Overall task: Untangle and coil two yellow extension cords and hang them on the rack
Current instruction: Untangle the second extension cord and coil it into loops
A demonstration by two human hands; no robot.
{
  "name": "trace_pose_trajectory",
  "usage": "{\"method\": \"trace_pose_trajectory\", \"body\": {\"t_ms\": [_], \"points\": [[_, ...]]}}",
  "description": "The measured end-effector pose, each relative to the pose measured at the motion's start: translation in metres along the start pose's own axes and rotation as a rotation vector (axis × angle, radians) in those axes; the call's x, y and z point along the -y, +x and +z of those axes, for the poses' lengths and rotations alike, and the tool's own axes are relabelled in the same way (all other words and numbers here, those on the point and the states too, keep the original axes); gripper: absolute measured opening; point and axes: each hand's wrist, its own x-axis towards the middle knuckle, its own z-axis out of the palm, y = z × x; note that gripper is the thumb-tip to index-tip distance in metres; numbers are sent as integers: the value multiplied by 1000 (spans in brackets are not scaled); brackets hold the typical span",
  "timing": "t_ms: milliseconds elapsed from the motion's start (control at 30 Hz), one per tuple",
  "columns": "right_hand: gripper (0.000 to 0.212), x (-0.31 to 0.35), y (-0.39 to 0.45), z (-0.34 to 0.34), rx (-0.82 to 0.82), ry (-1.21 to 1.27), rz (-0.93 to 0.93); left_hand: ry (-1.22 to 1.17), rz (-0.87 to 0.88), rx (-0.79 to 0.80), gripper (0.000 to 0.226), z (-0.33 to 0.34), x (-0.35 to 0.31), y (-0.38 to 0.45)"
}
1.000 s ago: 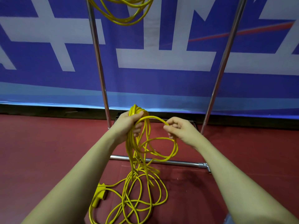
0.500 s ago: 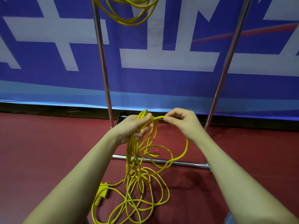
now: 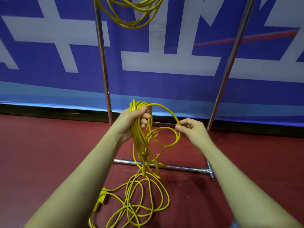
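Observation:
My left hand (image 3: 133, 120) grips a bunch of several loops of a yellow extension cord (image 3: 139, 140) at chest height in front of the rack. A single loop arcs from that bunch to my right hand (image 3: 191, 130), which pinches the cord between thumb and fingers. The rest of this cord lies in loose tangled turns on the red floor (image 3: 144, 199), with its yellow socket block (image 3: 102, 199) at the lower left. A second yellow cord (image 3: 131, 12), coiled, hangs from the top of the metal rack (image 3: 102, 63); its upper part is out of frame.
The rack's two chrome uprights stand left and right (image 3: 230, 63) of my hands, and its base bar (image 3: 181, 167) lies on the floor beneath the cord. A blue and white banner (image 3: 164, 63) covers the wall behind. Red floor (image 3: 41, 153) spreads to both sides.
My right hand has moved away from my left hand to the right, drawing out a wider loop of cord. My left hand keeps its grip on the bunch, which holds one more turn.

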Motion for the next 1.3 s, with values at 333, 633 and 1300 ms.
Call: {"method": "trace_pose_trajectory", "body": {"t_ms": [333,633,1300], "points": [[15,46,0,7,-32,840,113,270,-86,31,4,2,20,-5],[18,63,1,20,26,1079,142,348,-62,93,17,14,45,-9],[7,23,-10,16,340,135,188,-144,-41,-123,17,29,19,13]]}}
